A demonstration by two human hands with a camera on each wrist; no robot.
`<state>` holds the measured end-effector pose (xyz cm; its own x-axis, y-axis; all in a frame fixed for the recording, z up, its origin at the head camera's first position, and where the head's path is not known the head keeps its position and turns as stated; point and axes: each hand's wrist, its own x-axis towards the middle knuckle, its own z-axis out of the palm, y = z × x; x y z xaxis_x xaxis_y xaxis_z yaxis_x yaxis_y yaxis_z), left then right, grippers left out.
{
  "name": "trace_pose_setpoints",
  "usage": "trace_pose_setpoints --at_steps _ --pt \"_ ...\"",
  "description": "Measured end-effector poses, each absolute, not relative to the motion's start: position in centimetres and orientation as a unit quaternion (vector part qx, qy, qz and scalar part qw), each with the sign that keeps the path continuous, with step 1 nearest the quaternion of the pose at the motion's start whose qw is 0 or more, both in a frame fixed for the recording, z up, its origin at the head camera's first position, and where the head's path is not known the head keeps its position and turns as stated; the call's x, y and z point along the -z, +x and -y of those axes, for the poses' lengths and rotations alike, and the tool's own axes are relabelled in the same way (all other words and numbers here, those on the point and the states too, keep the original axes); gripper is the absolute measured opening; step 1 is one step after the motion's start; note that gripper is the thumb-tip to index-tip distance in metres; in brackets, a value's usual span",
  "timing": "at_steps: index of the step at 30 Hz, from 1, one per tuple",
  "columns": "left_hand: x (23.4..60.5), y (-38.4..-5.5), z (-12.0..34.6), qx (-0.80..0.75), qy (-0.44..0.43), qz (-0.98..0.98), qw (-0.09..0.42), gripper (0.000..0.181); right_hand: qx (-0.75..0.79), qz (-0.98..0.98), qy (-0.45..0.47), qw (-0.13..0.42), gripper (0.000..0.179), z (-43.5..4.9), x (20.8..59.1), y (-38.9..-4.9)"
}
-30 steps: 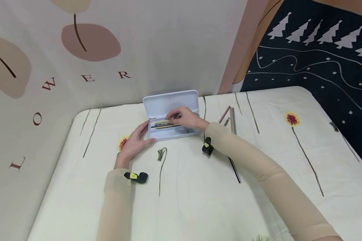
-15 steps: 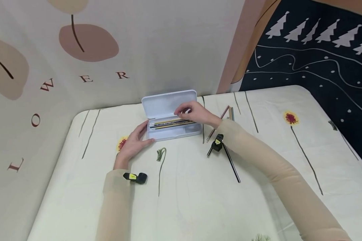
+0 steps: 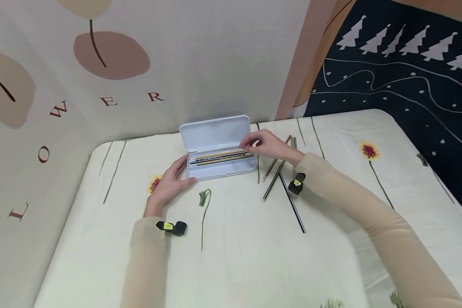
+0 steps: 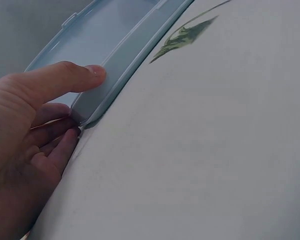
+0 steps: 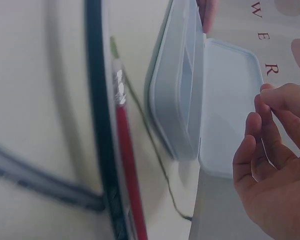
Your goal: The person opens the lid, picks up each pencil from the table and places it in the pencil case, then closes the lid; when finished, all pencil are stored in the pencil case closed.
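A pale blue pencil case (image 3: 215,176) lies with its lid (image 3: 211,131) raised at the table's far side. Several pencils (image 3: 219,159) rest side by side in its rear compartment. My left hand (image 3: 170,184) grips the case's left end; in the left wrist view the thumb (image 4: 80,79) lies on the front rim and the fingers bend round the corner. Over the case's right end, my right hand (image 3: 268,144) hovers with loosely bent fingers. In the right wrist view, its thumb and index fingertip meet, with nothing visible between them.
Right of the case, several loose pencils lie crossed on the cloth, among them a long black pencil (image 3: 294,207), a shorter dark pencil (image 3: 272,183) and a red pencil (image 5: 127,155) with a white eraser. A patterned wall cloth (image 3: 200,77) rises right behind the case.
My right hand has moved rightward from above the case's middle to its right end, uncovering the pencils inside and some loose pencils. My left hand has stayed on the case.
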<state>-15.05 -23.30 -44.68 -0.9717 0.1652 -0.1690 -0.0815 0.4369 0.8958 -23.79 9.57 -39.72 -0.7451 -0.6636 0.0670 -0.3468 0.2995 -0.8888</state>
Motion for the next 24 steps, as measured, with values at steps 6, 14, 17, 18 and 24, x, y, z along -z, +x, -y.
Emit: trace_pose_setpoints --at_steps 6,14,17,18,24 --pt "44.7 -15.0 23.4 -0.526 0.023 -0.842 0.120 0.086 0.489 -0.797 -0.316 0.163 0.017 -11.3 39.8 -23.4" --pt "44.8 -15.0 23.4 -0.536 0.025 -0.836 0.115 0.086 0.465 -0.811 -0.313 0.167 0.016 -13.6 40.0 -22.8" --pt "44.9 -15.0 23.4 -0.534 0.026 -0.837 0.115 0.086 0.462 -0.812 -0.312 0.174 0.016 -14.4 40.2 -22.5" --pt "44.9 -15.0 23.4 -0.532 0.025 -0.838 0.116 0.086 0.461 -0.812 -0.312 0.176 0.016 -14.7 40.3 -22.5" --pt "44.8 -15.0 23.4 -0.535 0.028 -0.836 0.115 0.086 0.457 -0.813 -0.310 0.183 0.015 -16.2 41.0 -22.0"
